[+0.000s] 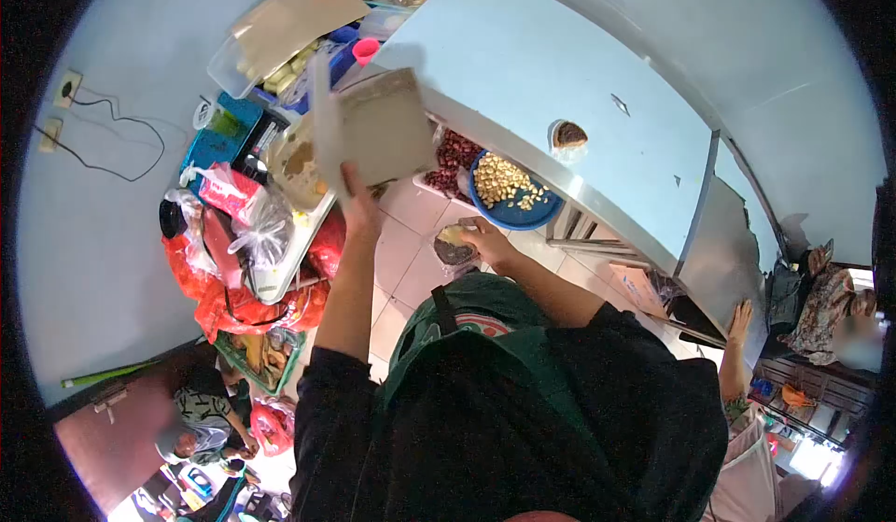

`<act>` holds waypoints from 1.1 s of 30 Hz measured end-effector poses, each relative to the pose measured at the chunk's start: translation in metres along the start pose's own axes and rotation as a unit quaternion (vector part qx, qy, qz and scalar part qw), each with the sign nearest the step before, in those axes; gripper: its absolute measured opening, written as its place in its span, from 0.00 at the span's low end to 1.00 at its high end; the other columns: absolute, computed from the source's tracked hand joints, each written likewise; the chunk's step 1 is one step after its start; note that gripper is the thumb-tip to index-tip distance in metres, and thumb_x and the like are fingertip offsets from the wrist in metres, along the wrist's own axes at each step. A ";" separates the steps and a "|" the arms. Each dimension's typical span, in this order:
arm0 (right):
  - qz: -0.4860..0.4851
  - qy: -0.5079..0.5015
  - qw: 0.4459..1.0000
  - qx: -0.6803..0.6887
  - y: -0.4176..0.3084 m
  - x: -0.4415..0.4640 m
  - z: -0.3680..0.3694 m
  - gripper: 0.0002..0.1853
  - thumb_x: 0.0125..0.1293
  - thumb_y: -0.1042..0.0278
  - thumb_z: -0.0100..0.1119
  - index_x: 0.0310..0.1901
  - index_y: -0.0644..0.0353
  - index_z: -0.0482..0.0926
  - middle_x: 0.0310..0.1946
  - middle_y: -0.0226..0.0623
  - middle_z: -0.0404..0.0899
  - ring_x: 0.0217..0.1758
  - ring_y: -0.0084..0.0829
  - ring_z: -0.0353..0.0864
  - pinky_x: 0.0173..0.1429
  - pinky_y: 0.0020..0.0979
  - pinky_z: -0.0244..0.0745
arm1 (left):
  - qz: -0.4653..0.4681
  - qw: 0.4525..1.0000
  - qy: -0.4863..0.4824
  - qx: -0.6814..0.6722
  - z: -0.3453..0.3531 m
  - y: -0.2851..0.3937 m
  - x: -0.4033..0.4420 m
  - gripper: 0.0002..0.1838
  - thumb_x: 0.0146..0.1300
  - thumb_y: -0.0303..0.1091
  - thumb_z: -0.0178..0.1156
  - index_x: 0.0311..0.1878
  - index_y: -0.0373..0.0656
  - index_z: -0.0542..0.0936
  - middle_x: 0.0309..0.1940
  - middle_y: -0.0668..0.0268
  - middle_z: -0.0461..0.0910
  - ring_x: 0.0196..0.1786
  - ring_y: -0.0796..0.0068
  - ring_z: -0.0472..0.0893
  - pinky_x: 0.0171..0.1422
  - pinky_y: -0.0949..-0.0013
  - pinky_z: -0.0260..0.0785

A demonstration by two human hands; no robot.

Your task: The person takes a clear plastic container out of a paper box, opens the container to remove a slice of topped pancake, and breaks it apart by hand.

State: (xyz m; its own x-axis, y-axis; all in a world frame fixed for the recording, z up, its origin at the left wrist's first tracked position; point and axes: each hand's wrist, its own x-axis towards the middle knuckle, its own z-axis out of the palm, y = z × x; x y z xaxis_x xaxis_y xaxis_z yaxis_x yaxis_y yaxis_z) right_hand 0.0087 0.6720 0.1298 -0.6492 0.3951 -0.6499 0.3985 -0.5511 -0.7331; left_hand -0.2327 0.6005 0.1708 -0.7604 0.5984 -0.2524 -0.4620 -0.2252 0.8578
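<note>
My left hand (359,203) is raised, its fingers closed on the edge of a square plastic container (383,125) with a greyish-beige face and a whitish side. The container is tilted and slightly blurred, so its contents are hard to make out. Close to my apron, my right hand (487,244) grips a small clear-wrapped food portion (454,251), dark brown with a pale yellow part. A similar dark portion (569,136) lies on the light-blue tabletop (513,64). Beyond my right hand, a blue basin (518,216) holds pale, peeled-looking pieces.
Dark red pieces (457,153) fill a tray beside the basin. At left stands a cluttered surface with a pink packet (229,190), plastic bags (266,232) and a cup (215,116). A crate (266,359) sits below. Another person sits lower left; another person's hand (740,321) touches the counter at right.
</note>
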 end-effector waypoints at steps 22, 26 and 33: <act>-0.081 0.047 0.993 0.073 0.006 0.020 -0.066 0.20 0.64 0.70 0.54 0.57 0.62 0.66 0.47 0.38 0.75 0.46 0.29 0.78 0.49 0.30 0.75 | -0.036 0.983 -0.176 -0.026 0.169 -0.007 0.078 0.23 0.67 0.31 0.51 0.65 0.47 0.65 0.54 0.65 0.75 0.48 0.74 0.79 0.37 0.69 0.78; -0.078 0.038 0.992 0.089 -0.001 0.019 -0.064 0.20 0.64 0.71 0.55 0.57 0.61 0.66 0.46 0.37 0.75 0.46 0.28 0.77 0.49 0.30 0.74 | 0.102 0.984 -0.111 0.095 0.151 0.026 0.041 0.21 0.71 0.38 0.49 0.63 0.42 0.68 0.50 0.64 0.74 0.50 0.75 0.74 0.53 0.70 0.70; -0.071 0.011 0.997 0.002 -0.021 0.015 -0.046 0.18 0.64 0.69 0.54 0.55 0.59 0.68 0.43 0.31 0.76 0.43 0.22 0.75 0.46 0.27 0.70 | 0.201 0.968 -0.007 0.149 0.040 0.022 0.020 0.20 0.70 0.44 0.50 0.58 0.40 0.68 0.47 0.66 0.72 0.50 0.74 0.71 0.55 0.64 0.68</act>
State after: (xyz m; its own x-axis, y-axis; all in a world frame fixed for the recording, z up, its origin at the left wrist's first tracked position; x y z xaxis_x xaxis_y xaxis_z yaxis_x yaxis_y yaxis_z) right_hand 0.0207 0.7234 0.1263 -0.6847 0.4844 -0.5445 0.3017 -0.4917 -0.8168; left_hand -0.2402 0.6386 0.2026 -0.8441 0.5196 0.1321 0.0228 -0.2113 0.9772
